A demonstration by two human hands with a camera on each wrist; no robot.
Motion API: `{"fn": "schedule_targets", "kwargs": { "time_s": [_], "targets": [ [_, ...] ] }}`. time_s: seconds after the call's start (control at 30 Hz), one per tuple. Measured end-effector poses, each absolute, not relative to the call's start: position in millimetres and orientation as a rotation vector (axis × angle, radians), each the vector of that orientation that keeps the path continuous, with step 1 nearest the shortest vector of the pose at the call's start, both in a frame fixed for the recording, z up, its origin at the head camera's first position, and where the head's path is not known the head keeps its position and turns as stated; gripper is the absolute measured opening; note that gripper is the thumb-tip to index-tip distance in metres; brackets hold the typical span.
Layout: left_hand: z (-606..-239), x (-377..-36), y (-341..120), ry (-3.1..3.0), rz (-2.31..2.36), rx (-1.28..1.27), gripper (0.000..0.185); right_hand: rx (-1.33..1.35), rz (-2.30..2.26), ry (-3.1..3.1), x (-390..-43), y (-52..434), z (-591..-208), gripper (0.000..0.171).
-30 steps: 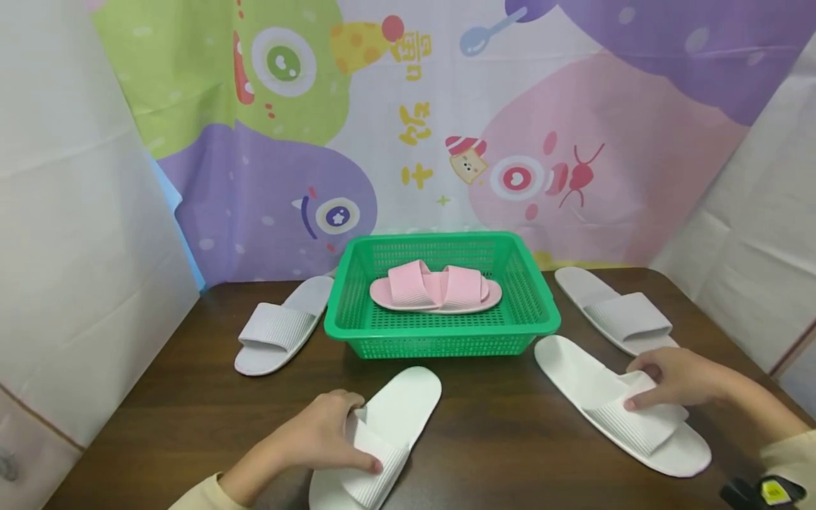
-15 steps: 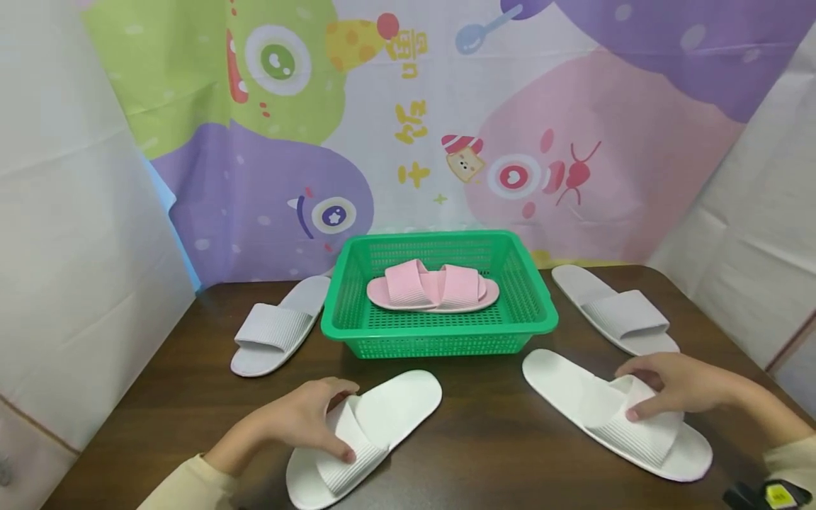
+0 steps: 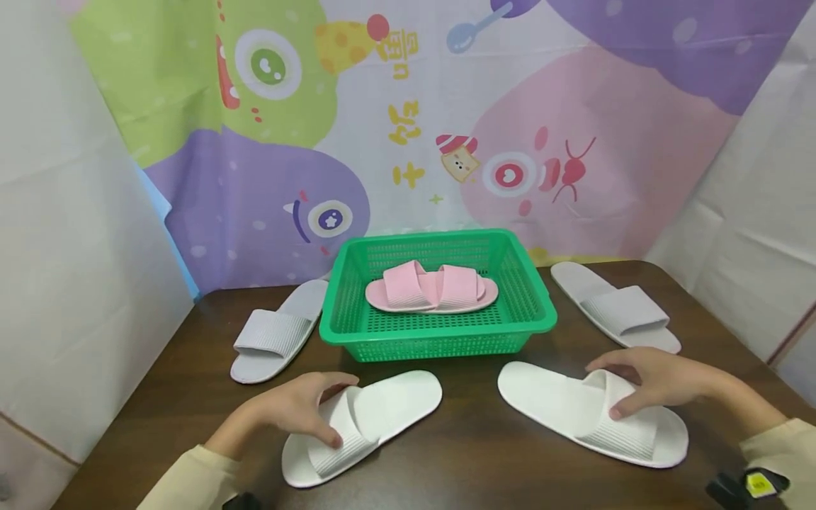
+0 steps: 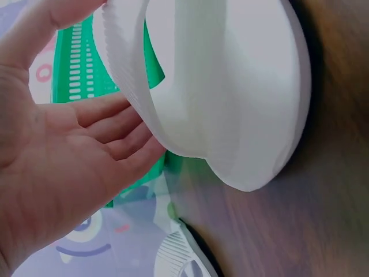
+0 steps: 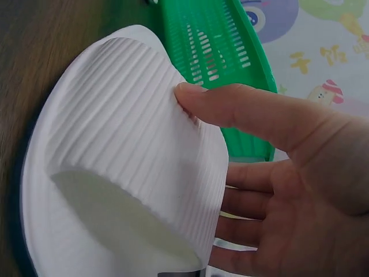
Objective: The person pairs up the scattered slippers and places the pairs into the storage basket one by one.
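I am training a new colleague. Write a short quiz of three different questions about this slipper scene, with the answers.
1. True or false: the pink slippers lie inside the green basket.
2. How many grey slippers lie on the table?
3. What does each hand grip? A) a white slipper's strap B) the basket rim C) a grey slipper

Key
1. True.
2. Two: one left, one right of the basket.
3. A: left hand on left white slipper, right hand on right white slipper.

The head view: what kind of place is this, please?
Probably a staged tabletop set, not a lived-in room: a dark wooden table closed in by a cartoon backdrop and white sheets, with a green basket.
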State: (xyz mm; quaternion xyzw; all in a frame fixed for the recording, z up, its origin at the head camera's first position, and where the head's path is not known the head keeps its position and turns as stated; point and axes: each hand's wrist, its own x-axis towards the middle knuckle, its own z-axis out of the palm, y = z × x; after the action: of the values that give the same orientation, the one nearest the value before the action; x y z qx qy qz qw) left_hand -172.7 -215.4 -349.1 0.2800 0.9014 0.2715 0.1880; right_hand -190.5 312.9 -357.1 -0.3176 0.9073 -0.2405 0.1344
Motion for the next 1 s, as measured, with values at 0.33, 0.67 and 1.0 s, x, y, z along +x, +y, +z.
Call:
{"fn": "schedule_targets", "kwargs": {
  "time_s": [0.33,0.67,1.0],
  "targets": [
    [-351.0,-178.3,-222.6,2.546,0.748,0.831,0.083,-0.951,-0.787,2.565,-195.7,288.5,-356.6,0.063],
    [-348.2,-175.9,-224.5,2.610,0.731,0.827,0.084,-0.965,-0.806,2.553,-198.6,281.5,-353.7,0.067],
    [-352.5,-169.2,-225.4,2.695,0.677,0.743,0.089,-1.012,-0.519,2.872,-180.9,279.0,-356.5,0.081]
  ]
}}
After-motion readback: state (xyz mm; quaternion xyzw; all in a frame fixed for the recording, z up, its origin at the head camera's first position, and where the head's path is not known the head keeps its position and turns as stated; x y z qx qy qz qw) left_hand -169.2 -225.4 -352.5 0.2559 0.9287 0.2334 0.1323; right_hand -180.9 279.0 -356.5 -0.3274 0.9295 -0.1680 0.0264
